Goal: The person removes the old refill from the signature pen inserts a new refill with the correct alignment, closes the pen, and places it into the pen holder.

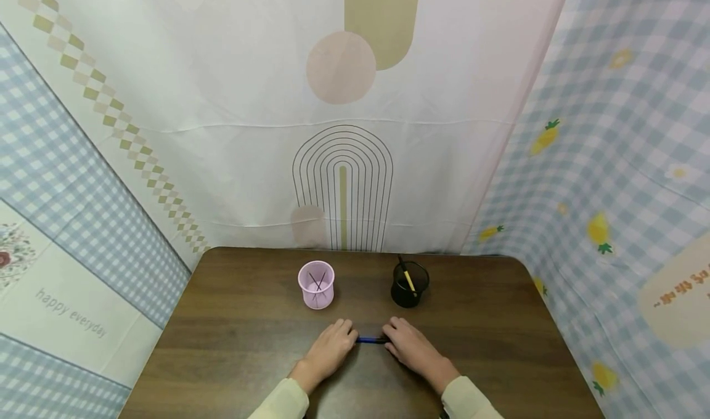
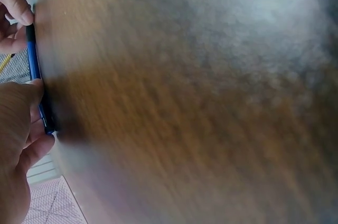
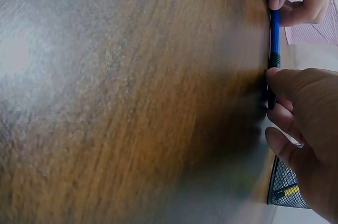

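We look down on a dark brown wooden table (image 1: pixel 233 345) set against hanging cloths: a pale one with arch and circle shapes (image 1: pixel 344 129) behind it, and blue checked ones at the left (image 1: pixel 83 222) and right (image 1: pixel 610 160).

Our two hands lie on the near middle of the table, sleeves in a cream colour. Our left hand (image 1: pixel 331 347) and right hand (image 1: pixel 409 344) face each other, with a blue pen (image 1: pixel 370 340) lying flat on the table between them. Each hand pinches one end of the pen with thumb and fingertips. In the left wrist view the left hand (image 2: pixel 18 145) grips the blue end of the pen (image 2: pixel 35 71). In the right wrist view the right hand (image 3: pixel 306 123) holds the black end of the pen (image 3: pixel 274 39).

Behind the left hand stands a pink cup (image 1: pixel 317 284), upright, with thin dark sticks inside. Behind the right hand stands a black mesh cup (image 1: pixel 410 284), upright, holding a yellow pencil (image 1: pixel 408 280). The two cups stand well apart from each other and near the hands.
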Demonstrator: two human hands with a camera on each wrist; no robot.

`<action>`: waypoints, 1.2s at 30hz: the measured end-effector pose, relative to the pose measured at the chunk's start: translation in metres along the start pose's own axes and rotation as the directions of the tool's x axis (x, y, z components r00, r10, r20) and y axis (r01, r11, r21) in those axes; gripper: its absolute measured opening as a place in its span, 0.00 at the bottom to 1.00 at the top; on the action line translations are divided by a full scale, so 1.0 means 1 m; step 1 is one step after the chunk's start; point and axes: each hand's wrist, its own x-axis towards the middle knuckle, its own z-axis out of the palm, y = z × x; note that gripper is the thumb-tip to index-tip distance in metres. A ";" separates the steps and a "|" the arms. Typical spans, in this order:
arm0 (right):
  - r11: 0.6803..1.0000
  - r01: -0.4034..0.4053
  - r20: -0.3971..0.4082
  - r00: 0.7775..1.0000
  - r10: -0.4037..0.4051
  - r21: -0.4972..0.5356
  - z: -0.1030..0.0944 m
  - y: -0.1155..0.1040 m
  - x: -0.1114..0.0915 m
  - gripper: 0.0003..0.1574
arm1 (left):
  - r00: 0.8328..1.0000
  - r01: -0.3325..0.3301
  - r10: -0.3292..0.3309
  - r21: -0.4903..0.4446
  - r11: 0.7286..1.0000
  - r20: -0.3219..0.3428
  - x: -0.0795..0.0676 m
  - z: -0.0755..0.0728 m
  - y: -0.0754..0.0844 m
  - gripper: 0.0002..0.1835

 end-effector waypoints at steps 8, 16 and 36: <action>1.000 0.006 -0.012 1.000 -0.006 -0.003 -0.001 0.000 0.000 0.08 | 1.000 -0.003 0.002 -0.020 1.000 -0.019 0.001 -0.001 0.000 0.09; 1.000 0.020 -0.065 0.998 -0.020 0.005 -0.006 0.002 0.000 0.08 | 0.998 0.040 -0.043 -0.079 0.996 -0.037 0.003 -0.004 0.000 0.10; 0.986 0.156 -0.375 0.919 -0.124 0.057 -0.050 0.003 0.000 0.11 | 0.970 0.056 -0.077 -0.099 0.994 -0.229 0.030 -0.033 -0.011 0.06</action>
